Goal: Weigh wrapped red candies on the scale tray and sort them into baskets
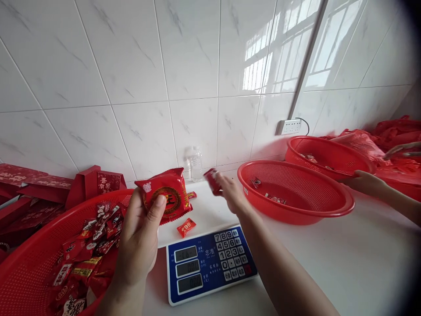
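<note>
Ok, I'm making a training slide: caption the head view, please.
Left hand holding a large red packet, right hand holding a smaller red packet, near a blue-faced scale.

- At twelve o'clock I see white tiled wall [190, 52].
- At one, a window's reflection [258, 61].
- Past two, I spot a power socket [290, 127].
- Near centre, towards eight, a clear bottle [196, 164].

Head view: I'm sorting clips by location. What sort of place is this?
Probably a packing room or shop's back counter, though no sign confirms it: an electronic scale, red plastic baskets with small wrapped packets, and red cartons.
</note>
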Demonstrator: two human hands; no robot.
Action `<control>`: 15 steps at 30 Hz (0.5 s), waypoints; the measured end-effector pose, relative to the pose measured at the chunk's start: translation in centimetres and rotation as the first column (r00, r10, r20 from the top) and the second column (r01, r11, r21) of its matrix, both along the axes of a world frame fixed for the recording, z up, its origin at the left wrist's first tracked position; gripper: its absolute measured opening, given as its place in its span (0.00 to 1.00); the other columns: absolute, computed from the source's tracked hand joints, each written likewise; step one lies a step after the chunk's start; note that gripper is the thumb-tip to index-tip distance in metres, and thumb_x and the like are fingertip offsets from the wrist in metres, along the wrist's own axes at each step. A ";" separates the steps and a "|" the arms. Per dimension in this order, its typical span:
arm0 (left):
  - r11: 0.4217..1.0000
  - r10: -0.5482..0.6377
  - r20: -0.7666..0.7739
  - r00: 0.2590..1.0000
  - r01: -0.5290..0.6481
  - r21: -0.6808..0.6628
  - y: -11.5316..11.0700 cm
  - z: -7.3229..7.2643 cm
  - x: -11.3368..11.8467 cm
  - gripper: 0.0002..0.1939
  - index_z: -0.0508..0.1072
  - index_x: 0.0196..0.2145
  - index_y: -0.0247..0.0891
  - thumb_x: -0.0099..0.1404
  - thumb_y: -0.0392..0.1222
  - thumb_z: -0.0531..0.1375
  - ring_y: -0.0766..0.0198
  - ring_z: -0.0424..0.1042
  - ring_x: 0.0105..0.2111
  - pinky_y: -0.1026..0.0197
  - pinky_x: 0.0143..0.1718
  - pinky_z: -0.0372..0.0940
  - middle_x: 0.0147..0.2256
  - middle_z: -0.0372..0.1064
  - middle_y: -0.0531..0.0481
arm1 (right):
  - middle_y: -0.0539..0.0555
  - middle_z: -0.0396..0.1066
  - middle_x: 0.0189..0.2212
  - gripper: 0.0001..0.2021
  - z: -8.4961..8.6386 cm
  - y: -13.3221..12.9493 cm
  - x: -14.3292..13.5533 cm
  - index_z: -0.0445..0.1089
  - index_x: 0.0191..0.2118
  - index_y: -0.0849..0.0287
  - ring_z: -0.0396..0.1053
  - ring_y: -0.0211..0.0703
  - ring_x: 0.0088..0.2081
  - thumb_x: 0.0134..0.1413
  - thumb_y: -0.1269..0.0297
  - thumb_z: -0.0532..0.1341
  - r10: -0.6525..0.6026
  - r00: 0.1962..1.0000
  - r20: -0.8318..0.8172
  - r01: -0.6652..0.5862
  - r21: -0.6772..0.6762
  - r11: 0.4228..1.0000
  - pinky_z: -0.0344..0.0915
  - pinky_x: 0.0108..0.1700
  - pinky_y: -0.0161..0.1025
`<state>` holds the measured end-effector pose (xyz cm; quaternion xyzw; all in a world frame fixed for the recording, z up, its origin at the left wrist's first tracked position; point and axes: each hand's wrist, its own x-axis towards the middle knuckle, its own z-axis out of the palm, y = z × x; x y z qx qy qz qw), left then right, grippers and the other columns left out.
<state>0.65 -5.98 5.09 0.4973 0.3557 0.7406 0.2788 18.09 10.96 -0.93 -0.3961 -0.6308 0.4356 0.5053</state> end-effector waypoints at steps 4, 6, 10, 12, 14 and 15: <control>1.000 -0.004 0.002 1.000 0.004 -0.007 0.0 0.0 0.0 0.09 0.76 0.41 0.42 0.66 0.48 0.65 0.57 0.74 0.44 0.55 0.48 0.69 0.44 0.75 0.48 | 0.51 0.71 0.29 0.27 1.0 2.1 4.3 0.62 0.31 0.52 0.73 0.38 0.31 0.61 0.35 0.42 -0.184 0.872 -0.453 0.177 -0.058 0.982 0.73 0.34 0.37; 1.000 0.002 0.018 1.000 -0.002 -0.010 0.0 0.0 0.0 0.10 0.76 0.41 0.42 0.66 0.48 0.65 0.56 0.74 0.43 0.54 0.49 0.69 0.44 0.75 0.48 | 0.53 0.72 0.32 0.27 1.6 2.2 6.2 0.62 0.30 0.52 0.76 0.39 0.38 0.61 0.34 0.41 -0.206 0.792 -0.574 0.199 -0.077 0.977 0.75 0.40 0.37; 1.000 0.005 0.037 0.999 -0.006 0.025 -0.1 0.3 0.0 0.08 0.76 0.40 0.43 0.66 0.47 0.64 0.58 0.74 0.44 0.55 0.50 0.69 0.43 0.75 0.50 | 0.58 0.75 0.43 0.21 2.7 0.7 6.2 0.69 0.35 0.53 0.74 0.44 0.50 0.58 0.38 0.56 -0.150 0.756 -0.637 0.121 -0.089 0.989 0.75 0.48 0.43; 0.999 0.028 0.065 0.997 -0.031 0.045 -0.2 0.6 -0.1 0.07 0.76 0.39 0.44 0.66 0.47 0.64 0.58 0.74 0.45 0.55 0.50 0.70 0.43 0.75 0.51 | 0.59 0.76 0.46 0.18 2.9 -1.0 4.2 0.74 0.43 0.54 0.74 0.48 0.50 0.53 0.47 0.66 -0.037 0.822 -0.568 0.004 -0.060 0.998 0.74 0.49 0.47; 0.996 0.058 0.111 0.992 -0.065 0.058 -0.3 1.0 -0.3 0.07 0.76 0.38 0.44 0.65 0.47 0.65 0.58 0.75 0.44 0.55 0.49 0.70 0.40 0.75 0.52 | 0.58 0.78 0.46 0.18 2.8 -3.1 1.6 0.76 0.49 0.53 0.74 0.51 0.51 0.51 0.57 0.70 0.205 0.939 -0.276 -0.202 0.036 0.979 0.72 0.52 0.52; 0.995 0.068 0.132 0.989 -0.077 0.063 -0.4 1.1 -0.5 0.07 0.76 0.38 0.44 0.65 0.47 0.66 0.58 0.75 0.44 0.55 0.49 0.71 0.39 0.75 0.52 | 0.57 0.78 0.47 0.18 2.7 -4.2 0.3 0.77 0.49 0.51 0.73 0.52 0.52 0.51 0.60 0.70 0.332 0.943 -0.007 -0.330 0.092 0.940 0.69 0.56 0.55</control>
